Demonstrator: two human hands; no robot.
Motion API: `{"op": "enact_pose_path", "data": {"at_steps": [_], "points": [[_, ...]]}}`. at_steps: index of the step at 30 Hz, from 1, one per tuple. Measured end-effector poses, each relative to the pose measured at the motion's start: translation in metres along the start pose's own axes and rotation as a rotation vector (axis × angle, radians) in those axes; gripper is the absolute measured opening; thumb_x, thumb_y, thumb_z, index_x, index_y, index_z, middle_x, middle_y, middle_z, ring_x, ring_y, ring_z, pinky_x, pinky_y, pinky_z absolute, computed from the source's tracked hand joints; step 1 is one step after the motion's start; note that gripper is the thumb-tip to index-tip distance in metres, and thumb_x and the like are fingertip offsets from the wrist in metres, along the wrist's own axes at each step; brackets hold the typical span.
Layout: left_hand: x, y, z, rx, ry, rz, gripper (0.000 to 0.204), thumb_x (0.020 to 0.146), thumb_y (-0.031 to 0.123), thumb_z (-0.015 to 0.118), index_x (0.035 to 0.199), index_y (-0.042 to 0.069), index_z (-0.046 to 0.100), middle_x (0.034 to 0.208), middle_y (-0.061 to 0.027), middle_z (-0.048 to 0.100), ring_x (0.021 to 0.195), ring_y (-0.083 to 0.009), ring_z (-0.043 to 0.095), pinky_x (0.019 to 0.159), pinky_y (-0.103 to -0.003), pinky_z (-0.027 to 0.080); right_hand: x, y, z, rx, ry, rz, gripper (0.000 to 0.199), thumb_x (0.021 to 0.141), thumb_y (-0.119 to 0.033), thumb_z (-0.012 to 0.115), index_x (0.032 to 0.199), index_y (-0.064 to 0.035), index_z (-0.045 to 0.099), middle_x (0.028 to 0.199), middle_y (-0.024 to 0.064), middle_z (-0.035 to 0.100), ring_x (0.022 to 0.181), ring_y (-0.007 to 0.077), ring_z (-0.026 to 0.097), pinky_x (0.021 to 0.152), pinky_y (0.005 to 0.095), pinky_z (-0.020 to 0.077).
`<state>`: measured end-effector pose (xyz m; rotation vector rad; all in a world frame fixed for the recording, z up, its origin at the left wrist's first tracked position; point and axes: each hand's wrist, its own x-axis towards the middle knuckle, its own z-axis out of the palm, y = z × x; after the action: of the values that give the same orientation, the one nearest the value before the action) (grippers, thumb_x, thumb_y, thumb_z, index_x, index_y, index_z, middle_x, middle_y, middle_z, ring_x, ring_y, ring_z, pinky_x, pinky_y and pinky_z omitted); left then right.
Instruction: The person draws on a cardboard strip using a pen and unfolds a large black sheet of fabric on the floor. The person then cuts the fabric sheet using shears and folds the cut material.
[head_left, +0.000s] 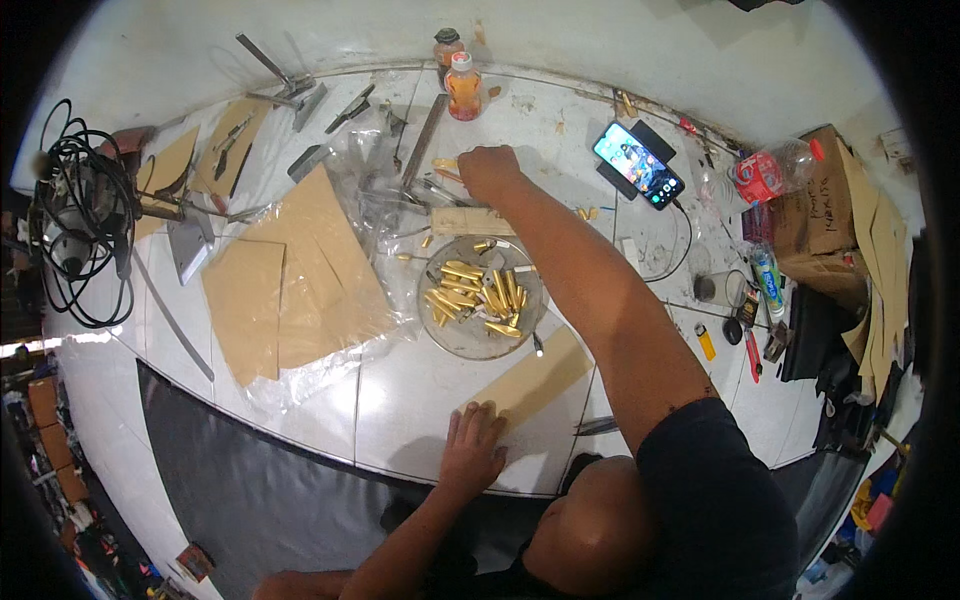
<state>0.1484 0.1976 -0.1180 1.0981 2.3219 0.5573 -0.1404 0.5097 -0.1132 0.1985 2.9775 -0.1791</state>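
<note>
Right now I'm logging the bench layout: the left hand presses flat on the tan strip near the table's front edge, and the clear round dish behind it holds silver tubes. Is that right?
Not quite. The head view shows the left hand flat on the tan strip, but the tubes in the clear round dish are gold-coloured, not silver.

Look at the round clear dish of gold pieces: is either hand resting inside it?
No: the left hand presses a tan strip, the right hand reaches beyond the dish.

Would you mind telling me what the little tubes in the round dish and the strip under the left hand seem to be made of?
Tubes: probably brass-like metal, shiny gold with glints. Strip: likely thin wood or board, matte tan, flat; left hand rests on it.
</note>
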Motion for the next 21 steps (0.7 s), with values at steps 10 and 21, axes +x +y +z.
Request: {"op": "enact_pose_path", "data": {"at_steps": [10, 21], "points": [[-0.002, -0.005, 0.011, 0.065, 0.084, 0.045, 0.052, 0.077, 0.025, 0.068, 0.124, 0.008, 0.056, 0.138, -0.0188, 0.042, 0.132, -0.0392, 0.037, 0.110, -0.059, 0.026, -0.090, 0.045, -0.072, 0.822, 0.216, -0.072, 0.045, 0.086, -0.021, 0.060, 0.128, -0.0075, 0.050, 0.091, 0.0085, 0.065, 0.090, 0.0203, 0.064, 0.076, 0.0326, 0.0487], [0.016, 0.038, 0.027, 0.055, 0.208, 0.038, 0.051, 0.076, 0.025, 0.070, 0.121, 0.004, 0.057, 0.135, -0.0212, 0.044, 0.128, -0.0407, 0.040, 0.109, -0.055, 0.028, -0.379, 0.030, 0.048, 1.261, 0.286, 0.481, 0.014, 0.088, -0.012, 0.064, 0.097, -0.0008, 0.062, 0.096, 0.0051, 0.065, 0.086, 0.0106, 0.059, 0.076, 0.0263, 0.0474]]}}
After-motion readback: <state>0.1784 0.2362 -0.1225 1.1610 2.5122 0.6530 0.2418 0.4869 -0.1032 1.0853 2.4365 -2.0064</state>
